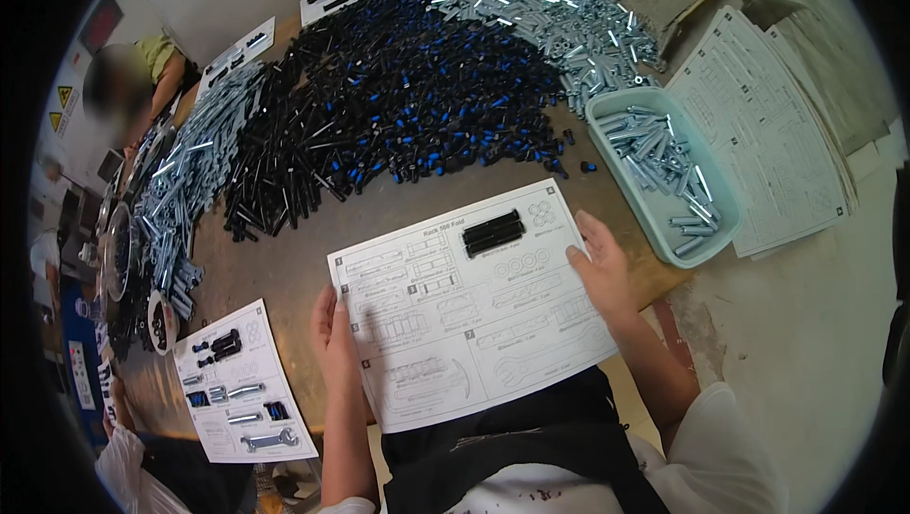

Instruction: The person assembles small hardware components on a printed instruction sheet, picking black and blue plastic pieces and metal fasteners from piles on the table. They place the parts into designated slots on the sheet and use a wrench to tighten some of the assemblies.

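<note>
My left hand [336, 341] grips the left edge of a white printed parts sheet [445, 334], its thumb near the edge. My right hand [607, 272] holds the sheet's right edge, thumb on top and fingers curled round the side. The sheet is tilted over my lap at the table's near edge. Several black bolts [493, 232] lie side by side in its upper part, beside line drawings of hardware. Its other printed sections carry only drawings.
A heap of black bolts with blue patches [408, 87] covers the table's middle, flanked by silver tubes [194, 168] and silver parts [531, 2]. A pale green bin [621, 201] holds silver tubes. Printed sheets [758, 125] hang right. A filled sheet [223, 419] bears a wrench [269, 439]. Co-workers sit beyond.
</note>
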`<state>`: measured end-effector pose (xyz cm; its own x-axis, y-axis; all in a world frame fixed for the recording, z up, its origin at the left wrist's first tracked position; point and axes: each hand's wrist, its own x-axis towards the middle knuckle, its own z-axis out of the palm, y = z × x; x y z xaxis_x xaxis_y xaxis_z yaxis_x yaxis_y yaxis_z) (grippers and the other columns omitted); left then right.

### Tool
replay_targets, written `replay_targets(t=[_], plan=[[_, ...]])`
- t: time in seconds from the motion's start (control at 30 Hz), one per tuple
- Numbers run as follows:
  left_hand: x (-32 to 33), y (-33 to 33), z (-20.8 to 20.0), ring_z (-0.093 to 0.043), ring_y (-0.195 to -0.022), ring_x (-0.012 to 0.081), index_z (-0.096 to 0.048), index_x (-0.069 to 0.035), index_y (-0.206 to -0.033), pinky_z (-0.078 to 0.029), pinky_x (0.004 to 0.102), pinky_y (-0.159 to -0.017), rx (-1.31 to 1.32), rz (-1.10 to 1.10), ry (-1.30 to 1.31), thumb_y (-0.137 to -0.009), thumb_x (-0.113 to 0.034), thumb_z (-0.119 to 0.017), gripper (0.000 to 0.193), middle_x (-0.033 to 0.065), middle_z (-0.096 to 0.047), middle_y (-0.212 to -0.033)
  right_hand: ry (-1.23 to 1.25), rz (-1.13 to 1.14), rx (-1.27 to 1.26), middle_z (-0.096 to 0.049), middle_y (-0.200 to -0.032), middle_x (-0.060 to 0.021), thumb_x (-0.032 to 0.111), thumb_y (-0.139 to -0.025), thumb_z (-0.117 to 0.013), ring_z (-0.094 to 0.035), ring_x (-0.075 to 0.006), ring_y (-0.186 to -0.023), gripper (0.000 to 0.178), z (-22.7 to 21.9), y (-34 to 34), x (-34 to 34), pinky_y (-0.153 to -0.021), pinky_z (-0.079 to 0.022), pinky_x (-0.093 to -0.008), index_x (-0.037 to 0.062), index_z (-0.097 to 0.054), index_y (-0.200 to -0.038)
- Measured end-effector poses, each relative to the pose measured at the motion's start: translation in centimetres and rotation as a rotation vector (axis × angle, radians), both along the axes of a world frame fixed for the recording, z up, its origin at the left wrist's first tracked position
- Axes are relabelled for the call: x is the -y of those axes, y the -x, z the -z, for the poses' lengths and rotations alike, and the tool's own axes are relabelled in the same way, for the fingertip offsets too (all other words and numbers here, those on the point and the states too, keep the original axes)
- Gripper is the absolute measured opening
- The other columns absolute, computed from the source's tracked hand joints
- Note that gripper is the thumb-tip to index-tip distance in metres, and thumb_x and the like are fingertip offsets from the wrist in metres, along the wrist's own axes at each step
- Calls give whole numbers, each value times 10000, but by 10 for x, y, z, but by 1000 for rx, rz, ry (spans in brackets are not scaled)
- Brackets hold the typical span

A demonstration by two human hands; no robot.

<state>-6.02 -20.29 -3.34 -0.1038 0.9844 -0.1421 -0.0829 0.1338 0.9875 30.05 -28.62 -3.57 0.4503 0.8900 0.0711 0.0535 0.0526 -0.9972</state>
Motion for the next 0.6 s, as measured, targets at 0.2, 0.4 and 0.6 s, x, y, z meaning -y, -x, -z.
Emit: replay_targets(t=[0.2, 0.4, 0.6], plan=[[-5, -1, -2, -538, -1229, 226, -490, 34, -1372, -435, 341, -1023, -125, -8, -103, -971, -124, -588, 442, 163, -491, -1418, 102, 68, 297, -567, -1360, -191, 73, -887, -637, -567, -299, -1231, 537, -10, -31, -14, -1023, -453, -394, 24, -489, -1401], [-53, -76, -50, -618, -940, 145, -679, 4, -1121, -516, 263, -772, -479, 345, -374, -946, -82, -616, 205, 67, -642, -1046, 179, 123, 1005, -588, -1274, -213, 84, -860, -615, -589, -375, -1115, 428, -10, -72, -69, -963, -477, -415, 6, -569, -1279], [-93, -221, -50, -620, -1101, 337, -656, -71, -1189, -529, 387, -910, -765, 774, -812, -912, -85, -587, 285, 133, -607, -1294, 405, 287, 1401, -527, -1351, -184, 70, -859, -571, -489, -346, -1255, 420, 27, -69, -99, -993, -455, -403, 28, -581, -1277]])
